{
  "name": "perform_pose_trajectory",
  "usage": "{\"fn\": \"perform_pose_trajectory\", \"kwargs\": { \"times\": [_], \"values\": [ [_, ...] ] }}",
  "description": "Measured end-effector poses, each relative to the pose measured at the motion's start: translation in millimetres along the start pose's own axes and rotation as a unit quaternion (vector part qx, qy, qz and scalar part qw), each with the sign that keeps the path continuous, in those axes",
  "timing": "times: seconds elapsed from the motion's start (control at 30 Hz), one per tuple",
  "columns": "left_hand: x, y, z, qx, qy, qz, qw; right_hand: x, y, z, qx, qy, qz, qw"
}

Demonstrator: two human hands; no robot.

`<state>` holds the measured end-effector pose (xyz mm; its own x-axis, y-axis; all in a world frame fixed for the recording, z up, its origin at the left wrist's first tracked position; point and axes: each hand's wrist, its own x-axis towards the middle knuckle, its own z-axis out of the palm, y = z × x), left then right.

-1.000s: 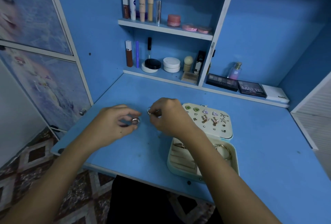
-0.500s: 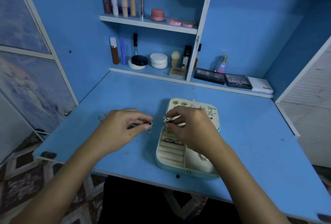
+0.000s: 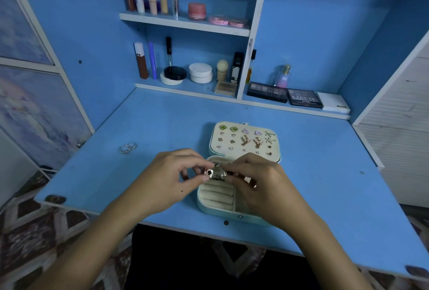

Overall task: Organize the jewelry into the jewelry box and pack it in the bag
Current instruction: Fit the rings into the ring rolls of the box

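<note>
Blue desk [image 3: 313,173] in front of me, shelves of makeup behind. I've got my left hand [image 3: 169,180] pinching a ring [image 3: 209,172] and my right hand [image 3: 257,183] pinching another, both over the open jewelry box [image 3: 216,197] near the front edge. Two rings [image 3: 127,148] sit toward the left edge.

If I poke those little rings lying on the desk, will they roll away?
Probably not far. The two rings lie flat on the blue desk, touching each other, so a poke would likely slide them. Tipped onto an edge, one could roll. They look thin and light, so even a gentle push should move them.
</note>
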<state>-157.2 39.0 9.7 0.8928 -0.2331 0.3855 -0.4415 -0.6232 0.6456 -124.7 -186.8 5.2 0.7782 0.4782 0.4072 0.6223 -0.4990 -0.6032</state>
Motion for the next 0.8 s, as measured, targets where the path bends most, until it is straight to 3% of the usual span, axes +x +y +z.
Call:
{"fn": "perform_pose_trajectory", "kwargs": {
  "times": [0.43, 0.8],
  "values": [
    [-2.1, 2.2, 5.2, 0.074, -0.035, 0.048, 0.995, -10.1, 1.0, 5.9, -0.002, 0.011, -0.011, 1.000],
    [1.6, 1.4, 4.2, 0.088, -0.070, 0.034, 0.993, -6.7, -2.4, 8.6, -0.039, -0.002, -0.005, 0.999]
  ]
}}
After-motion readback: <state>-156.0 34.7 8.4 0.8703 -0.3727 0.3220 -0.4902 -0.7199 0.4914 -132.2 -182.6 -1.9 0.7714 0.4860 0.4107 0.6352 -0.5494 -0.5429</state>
